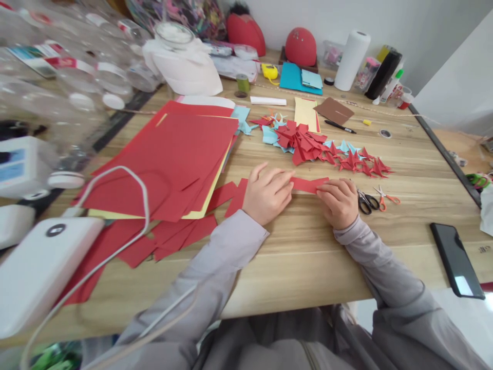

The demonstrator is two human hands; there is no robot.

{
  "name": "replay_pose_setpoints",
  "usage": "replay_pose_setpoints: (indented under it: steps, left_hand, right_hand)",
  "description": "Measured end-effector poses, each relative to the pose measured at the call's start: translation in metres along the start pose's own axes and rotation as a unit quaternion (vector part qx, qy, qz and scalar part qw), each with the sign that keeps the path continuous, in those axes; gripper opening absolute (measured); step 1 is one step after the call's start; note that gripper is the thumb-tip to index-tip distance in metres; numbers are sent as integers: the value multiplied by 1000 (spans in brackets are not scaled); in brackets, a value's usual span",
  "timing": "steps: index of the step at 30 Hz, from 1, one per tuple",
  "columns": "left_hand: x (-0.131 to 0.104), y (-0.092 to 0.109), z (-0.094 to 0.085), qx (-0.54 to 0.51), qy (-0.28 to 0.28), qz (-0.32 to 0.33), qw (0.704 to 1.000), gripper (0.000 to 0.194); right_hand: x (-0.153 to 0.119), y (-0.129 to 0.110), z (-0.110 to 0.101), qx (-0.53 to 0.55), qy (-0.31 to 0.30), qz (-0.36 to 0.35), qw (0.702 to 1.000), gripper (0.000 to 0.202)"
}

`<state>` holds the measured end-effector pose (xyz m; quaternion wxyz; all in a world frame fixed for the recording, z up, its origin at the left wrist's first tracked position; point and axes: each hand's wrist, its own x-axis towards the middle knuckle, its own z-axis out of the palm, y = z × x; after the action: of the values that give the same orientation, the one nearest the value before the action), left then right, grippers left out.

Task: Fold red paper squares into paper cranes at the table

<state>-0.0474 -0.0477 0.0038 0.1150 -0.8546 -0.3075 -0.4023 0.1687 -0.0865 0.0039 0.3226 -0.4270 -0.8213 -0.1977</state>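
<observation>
A red paper strip [308, 185] lies between my two hands on the wooden table. My left hand [268, 192] is closed on its left end, fingers pressed together. At the strip's right end, my right hand [339, 202] pinches the paper with its fingertips. Another red paper piece [236, 198] sits partly beneath my left hand. Large red sheets [185, 154] are stacked to the left, with smaller red cut pieces [185, 234] below them. Beyond my hands is a pile of folded red paper pieces [302, 141], mixed with light blue ones.
Black-handled scissors [368, 201] and orange-handled scissors [386, 198] lie right of my right hand. A phone [457, 259] rests near the right edge. At the left are a white power bank [46, 272] with a cable and many plastic bottles [77, 72].
</observation>
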Motion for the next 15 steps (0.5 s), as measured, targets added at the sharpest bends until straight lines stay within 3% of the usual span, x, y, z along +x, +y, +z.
replay_pose_setpoints:
  steps: [7,12,15]
  left_hand:
    - [1,-5,-2,53,13,11,998,14]
    - [-4,-11,-7,52,72,-40,995,12]
    - [-4,-5,-7,25,56,-43,997,12]
  right_hand:
    - [-2,3,1,18,12,16,1000,14]
    - [-3,15,-1,22,84,79,993,10]
    - [-3,16,-1,28,81,72,994,9]
